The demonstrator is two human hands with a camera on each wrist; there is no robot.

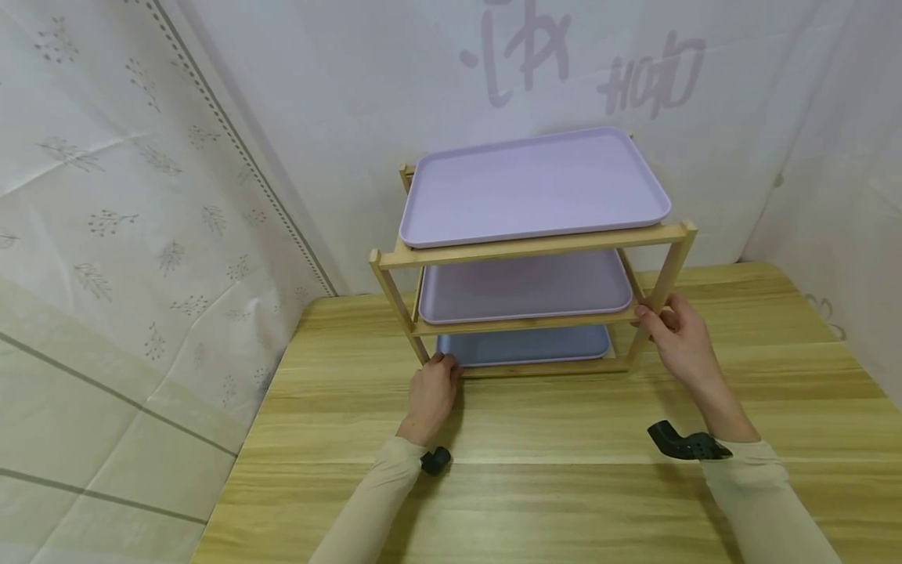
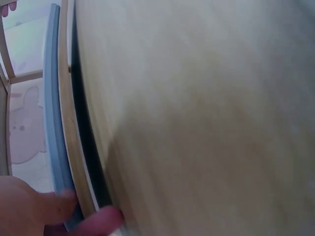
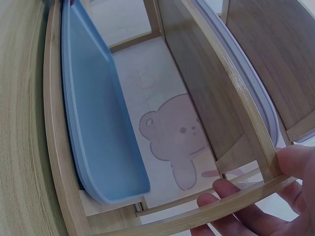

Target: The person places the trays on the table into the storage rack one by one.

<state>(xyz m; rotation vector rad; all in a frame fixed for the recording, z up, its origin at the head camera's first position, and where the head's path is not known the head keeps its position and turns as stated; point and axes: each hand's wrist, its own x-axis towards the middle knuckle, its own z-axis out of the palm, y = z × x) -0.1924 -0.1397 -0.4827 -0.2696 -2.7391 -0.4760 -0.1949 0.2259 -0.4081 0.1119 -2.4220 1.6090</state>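
Observation:
A three-tier wooden rack [image 1: 532, 247] stands on the table, holding one tray per tier. The top tray [image 1: 535, 184] is lilac and lies tilted, its right end reaching further back. A second lilac tray [image 1: 528, 286] occupies the middle tier, and a blue tray [image 1: 521, 346] the bottom one. At the front left bottom corner, my left hand [image 1: 431, 395] grips the lower rail, its thumb against the blue tray's edge in the left wrist view. My right hand [image 1: 683, 348] holds the right front post near the middle tier, thumb on one side and fingers around the other.
The wood-grain table [image 1: 535, 501] extends in front of the rack and to both sides. A white cloth [image 1: 317, 94] with printed lettering hangs behind it, and a patterned curtain [image 1: 141, 235] borders the left. Each wrist wears a black camera mount [image 1: 687, 444].

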